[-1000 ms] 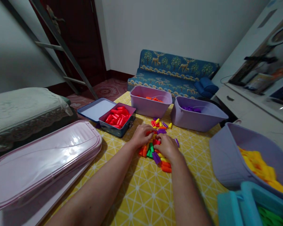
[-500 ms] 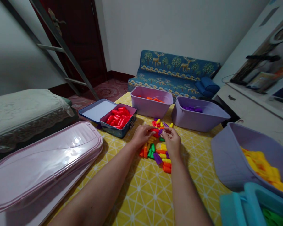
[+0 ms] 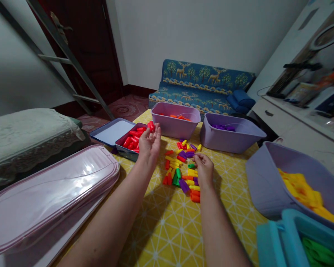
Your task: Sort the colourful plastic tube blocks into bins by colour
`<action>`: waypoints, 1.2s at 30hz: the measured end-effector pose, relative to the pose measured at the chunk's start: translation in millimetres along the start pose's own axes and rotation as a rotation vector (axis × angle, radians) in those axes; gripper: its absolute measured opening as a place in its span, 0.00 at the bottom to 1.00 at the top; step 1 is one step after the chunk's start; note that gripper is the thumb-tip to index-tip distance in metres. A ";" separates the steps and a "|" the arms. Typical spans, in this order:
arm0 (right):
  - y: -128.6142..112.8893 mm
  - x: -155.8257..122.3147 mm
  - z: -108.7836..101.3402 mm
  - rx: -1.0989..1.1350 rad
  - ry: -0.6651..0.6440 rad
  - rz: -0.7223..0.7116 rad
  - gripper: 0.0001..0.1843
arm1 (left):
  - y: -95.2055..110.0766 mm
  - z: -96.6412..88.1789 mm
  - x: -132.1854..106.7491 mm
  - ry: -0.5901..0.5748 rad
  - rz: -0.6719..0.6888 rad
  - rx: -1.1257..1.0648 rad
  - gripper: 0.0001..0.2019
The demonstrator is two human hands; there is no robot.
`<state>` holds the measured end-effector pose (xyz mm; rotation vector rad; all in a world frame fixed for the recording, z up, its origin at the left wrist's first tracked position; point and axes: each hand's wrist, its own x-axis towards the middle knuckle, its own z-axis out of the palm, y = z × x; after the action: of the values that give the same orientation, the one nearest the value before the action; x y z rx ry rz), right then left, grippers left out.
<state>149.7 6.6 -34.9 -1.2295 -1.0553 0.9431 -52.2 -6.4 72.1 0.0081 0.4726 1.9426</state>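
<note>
My left hand [image 3: 151, 142] is raised at the right edge of a metal tin [image 3: 125, 152] full of red plastic pieces [image 3: 132, 140]. Between its thumb and fingers it holds a red plastic piece [image 3: 151, 126], perhaps more than one. Over the right side of a loose pile of red, yellow, green, purple and orange pieces [image 3: 174, 163] is my right hand [image 3: 204, 167]. Its fingers are curled together at the tips, and whatever they may hold is hidden. A green piece [image 3: 191, 166] lies just left of those fingertips.
Beyond the pile stand a pink-lilac bin [image 3: 175, 128] with orange pieces and a purple bin [image 3: 229, 141] with purple ones. On the right are a bin [image 3: 263, 185] of yellow pieces and a turquoise bin [image 3: 269, 241] of green ones. Stacked pink lids [image 3: 52, 185] lie left.
My left hand has moved up and left from the pile to the tin, carrying red. The right hand remains over the pile, and the pieces between the hands are now exposed.
</note>
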 end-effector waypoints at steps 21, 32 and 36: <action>-2.1 -1.7 2.6 -0.075 -0.029 -0.082 0.11 | -53.8 -75.5 12.4 -0.697 0.534 1.962 0.17; 8.2 2.0 2.3 -0.132 -0.071 -0.112 0.12 | -74.6 -65.6 5.7 -0.840 0.516 2.036 0.26; 3.6 -1.1 3.9 -0.176 -0.083 -0.133 0.11 | -74.7 -68.7 11.9 -0.814 0.528 1.898 0.21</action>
<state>145.6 7.0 -38.5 -1.2543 -1.2922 0.8177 -6.4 7.2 -18.2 2.1259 1.5874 1.0258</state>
